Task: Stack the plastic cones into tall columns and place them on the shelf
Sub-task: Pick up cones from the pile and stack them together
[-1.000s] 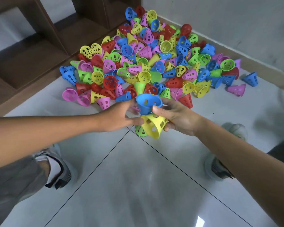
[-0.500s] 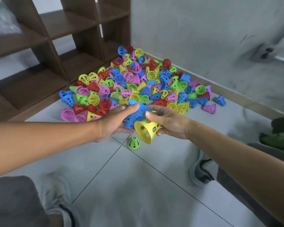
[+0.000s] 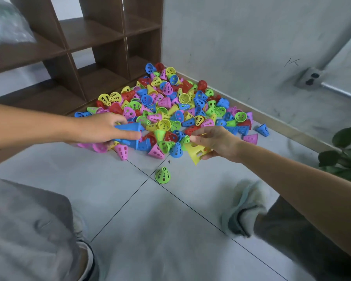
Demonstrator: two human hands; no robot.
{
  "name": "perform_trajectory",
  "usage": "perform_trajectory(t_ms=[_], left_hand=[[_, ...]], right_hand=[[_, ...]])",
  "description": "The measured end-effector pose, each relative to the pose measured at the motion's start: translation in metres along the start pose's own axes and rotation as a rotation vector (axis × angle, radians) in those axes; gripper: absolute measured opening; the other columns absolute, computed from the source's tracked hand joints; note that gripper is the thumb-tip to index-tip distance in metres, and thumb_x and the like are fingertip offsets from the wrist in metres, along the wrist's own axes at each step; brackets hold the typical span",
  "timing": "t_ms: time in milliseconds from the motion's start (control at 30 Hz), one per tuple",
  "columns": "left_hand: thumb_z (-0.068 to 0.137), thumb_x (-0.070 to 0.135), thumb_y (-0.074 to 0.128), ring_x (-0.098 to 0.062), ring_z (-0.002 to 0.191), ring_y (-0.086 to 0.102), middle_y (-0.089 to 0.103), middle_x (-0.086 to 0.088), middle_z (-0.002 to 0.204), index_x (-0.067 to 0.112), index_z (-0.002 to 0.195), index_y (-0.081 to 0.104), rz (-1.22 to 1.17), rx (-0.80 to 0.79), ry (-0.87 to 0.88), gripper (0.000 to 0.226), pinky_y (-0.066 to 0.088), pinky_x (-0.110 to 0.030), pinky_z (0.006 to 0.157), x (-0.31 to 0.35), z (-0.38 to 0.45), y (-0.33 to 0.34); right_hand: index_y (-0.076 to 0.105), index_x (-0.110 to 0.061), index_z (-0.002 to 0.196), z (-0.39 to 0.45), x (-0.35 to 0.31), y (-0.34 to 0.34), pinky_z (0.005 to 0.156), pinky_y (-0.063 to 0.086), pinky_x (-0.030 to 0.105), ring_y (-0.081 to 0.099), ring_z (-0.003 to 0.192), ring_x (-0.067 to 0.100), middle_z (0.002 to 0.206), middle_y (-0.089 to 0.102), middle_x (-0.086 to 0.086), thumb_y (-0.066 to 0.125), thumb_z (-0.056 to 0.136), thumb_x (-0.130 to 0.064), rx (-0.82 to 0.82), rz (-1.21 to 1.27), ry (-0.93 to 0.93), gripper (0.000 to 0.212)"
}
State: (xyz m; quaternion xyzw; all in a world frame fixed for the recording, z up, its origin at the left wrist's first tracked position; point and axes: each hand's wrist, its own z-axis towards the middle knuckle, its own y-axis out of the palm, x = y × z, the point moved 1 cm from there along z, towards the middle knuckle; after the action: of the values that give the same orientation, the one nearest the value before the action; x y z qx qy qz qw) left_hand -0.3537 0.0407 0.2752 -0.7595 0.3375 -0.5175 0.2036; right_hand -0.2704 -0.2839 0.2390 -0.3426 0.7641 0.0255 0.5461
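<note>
At centre left of the frame we see the left hand (image 3: 101,128) curled round a blue perforated plastic cone (image 3: 130,130), thumb and fingers gripping it just above the near edge of the heap of coloured plastic cones (image 3: 170,110). Right of centre, the right hand (image 3: 215,142) pinches a yellow perforated plastic cone (image 3: 196,152), tip pointing down. A lone green plastic cone (image 3: 162,175) stands upright on the grey tiled floor (image 3: 170,230) below. The brown wooden shelf (image 3: 93,41) fills the upper left.
</note>
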Motion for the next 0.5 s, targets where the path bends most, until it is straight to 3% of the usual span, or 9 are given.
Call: perform_trajectory(t_ms=[100,200,300,500], left_hand=[[0.072,0.067,0.073,-0.013,0.050,0.051,0.055,-0.006,0.061,0.010,0.083,0.061,0.001,0.007,0.003,0.059,0.041,-0.026,0.052,0.008,0.016,0.015],[0.079,0.055,0.079,-0.019,0.057,0.052,0.058,-0.010,0.065,0.011,0.085,0.064,0.029,-0.039,-0.027,0.047,0.040,-0.028,0.055,0.005,0.051,0.041],[0.069,0.063,0.079,-0.023,0.058,0.049,0.057,-0.013,0.066,0.017,0.081,0.064,0.038,-0.095,-0.068,0.050,0.038,-0.034,0.060,-0.001,0.091,0.072],[0.080,0.049,0.081,-0.012,0.068,0.045,0.046,0.006,0.075,0.012,0.113,0.061,0.216,-0.101,-0.041,0.054,0.030,-0.026,0.054,-0.016,0.151,0.125]], right_hand=[[0.064,-0.011,0.124,0.015,0.006,-0.001,0.070,0.062,0.033,0.071,0.094,0.025,0.122,0.064,0.015,0.076,0.089,-0.027,-0.015,-0.007,0.017,0.041],[0.065,-0.010,0.120,0.037,0.018,-0.005,0.073,0.063,0.035,0.072,0.092,0.024,0.116,0.066,0.011,0.075,0.090,-0.021,-0.023,-0.009,0.034,0.033],[0.065,-0.012,0.116,0.062,0.034,-0.009,0.077,0.064,0.039,0.073,0.096,0.026,0.114,0.066,0.005,0.074,0.091,-0.013,-0.046,-0.026,0.074,0.027],[0.065,-0.016,0.116,0.101,0.062,-0.009,0.089,0.061,0.040,0.076,0.087,0.034,0.121,0.065,0.005,0.075,0.087,-0.006,-0.185,-0.091,0.200,0.033]])
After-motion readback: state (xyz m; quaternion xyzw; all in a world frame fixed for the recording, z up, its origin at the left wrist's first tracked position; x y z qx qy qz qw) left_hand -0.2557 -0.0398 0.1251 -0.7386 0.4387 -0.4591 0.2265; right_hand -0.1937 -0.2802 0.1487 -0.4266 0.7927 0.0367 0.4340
